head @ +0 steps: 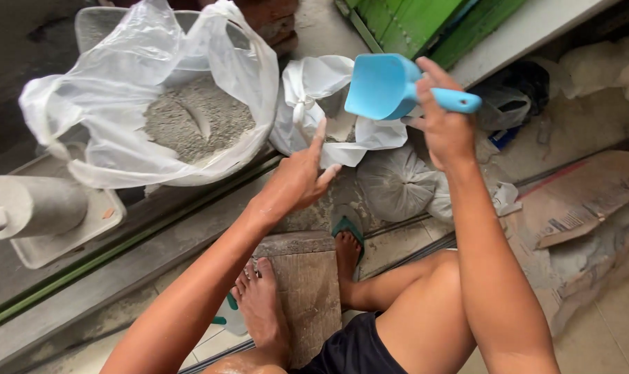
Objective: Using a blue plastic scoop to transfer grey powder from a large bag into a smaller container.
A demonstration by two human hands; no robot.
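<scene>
My right hand (445, 123) grips the handle of a light blue plastic scoop (384, 86), held up in the air with its mouth turned left. My left hand (302, 176) is open, fingers spread, reaching toward a small white plastic bag (321, 86) with a knotted top. Left of it, a big clear plastic bag (120, 90) lines a tub and holds grey powder (190, 121) with a groove in its surface.
A tied grey-filled bag (394, 183) lies under the scoop. A grey cylinder (30, 204) rests on a tray (65, 239) at left. My feet rest by a wooden block (307, 291). Torn cardboard (585, 201) lies at right, green boards (425, 21) at the top.
</scene>
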